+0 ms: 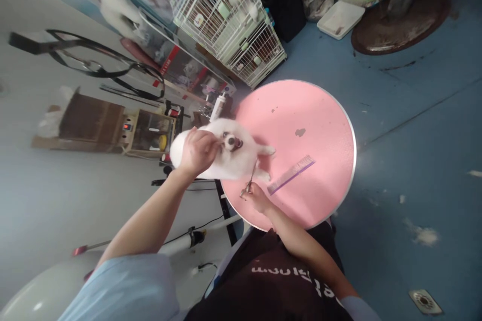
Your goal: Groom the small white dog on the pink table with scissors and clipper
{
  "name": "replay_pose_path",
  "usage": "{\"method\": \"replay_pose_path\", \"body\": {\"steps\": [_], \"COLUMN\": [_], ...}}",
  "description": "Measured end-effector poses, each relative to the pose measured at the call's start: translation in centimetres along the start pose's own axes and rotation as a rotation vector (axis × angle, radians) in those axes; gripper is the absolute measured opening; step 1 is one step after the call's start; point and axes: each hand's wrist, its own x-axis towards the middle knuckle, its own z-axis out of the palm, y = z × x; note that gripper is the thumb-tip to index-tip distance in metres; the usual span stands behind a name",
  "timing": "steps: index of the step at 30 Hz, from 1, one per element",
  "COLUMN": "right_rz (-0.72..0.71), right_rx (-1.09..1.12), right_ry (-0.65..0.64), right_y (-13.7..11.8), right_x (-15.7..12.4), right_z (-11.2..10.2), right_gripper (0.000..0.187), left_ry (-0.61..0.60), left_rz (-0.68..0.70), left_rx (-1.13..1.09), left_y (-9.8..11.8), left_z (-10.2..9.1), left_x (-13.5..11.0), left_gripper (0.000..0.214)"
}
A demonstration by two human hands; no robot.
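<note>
**Just beyond the right hand (259, 199), slim silver scissors (251, 175) at a fluffy white dog's (238, 164) coat**

Ahead of the right hand, the metal blades cross the lower edge of the chest fur, close by the forelegs; its fingers curl around the handles, gripping them. Up and leftward from there, the bare left hand (200, 151) rests at the dog's head, fingers bunched beside the eye; the soft view leaves it unsure whether they pinch fur or merely steady. Under that hand, the dog is at the edge of the round pink table (327, 118). Right of the scissor hand, a metal comb with a purple spine (290, 175) lies flat, within easy reach.

Good cutting here would want the head kept calm, the tips angled away from the legs, and small snips along the coat's curve. Combing the fur outward first should show stray ends.
</note>
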Motion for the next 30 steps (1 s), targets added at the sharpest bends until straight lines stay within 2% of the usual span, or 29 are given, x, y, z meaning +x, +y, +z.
{"method": "replay_pose_path", "body": {"steps": [3,7,10,13,16,19,25,28,30], "right_rz": [0.116,0.271,0.282,0.267,0.288,0.241,0.215,0.105,0.003], "right_rx": [0.223,0.553,0.613,0.634,0.609,0.55,0.415,0.236,0.018], "right_ry": [0.023,-0.034,-0.03,0.005,-0.005,-0.011,0.068,0.141,0.227], "right_y": [-0.6,-3.1,-4.7,-5.2,-5.1,-4.8,-3.6,-1.7,0.1], "right_x": [-1.4,-2.8,-3.1,-3.1,-2.9,-2.8,-2.1,-1.4,-1.0], "right_z": [3.3,6.8,7.7,7.6,7.2,7.2,7.2,6.6,5.8], "right_gripper": [0.034,0.034,0.033,0.03,0.028,0.034,0.032,0.028,0.024], "left_ry": [-0.006,-0.044,-0.037,-0.042,-0.045,-0.033,-0.053,-0.072,-0.077], "left_rz": [0.001,-0.013,-0.001,0.011,0.009,0.017,0.004,-0.002,0.001], "left_rx": [-0.007,-0.001,-0.001,-0.011,-0.005,-0.01,-0.016,-0.019,-0.017], "left_y": [0.1,0.2,0.3,0.3,0.3,0.2,0.4,0.5,0.5], "left_z": [0.1,0.1,0.0,-0.1,-0.1,-0.1,-0.3,-0.4,-0.3], "left_x": [0.2,0.4,0.4,0.2,0.1,-0.1,-0.1,0.1,0.4], "left_gripper": [0.021,0.018,0.021,0.022,0.019,0.02,0.02,0.02,0.02]}}
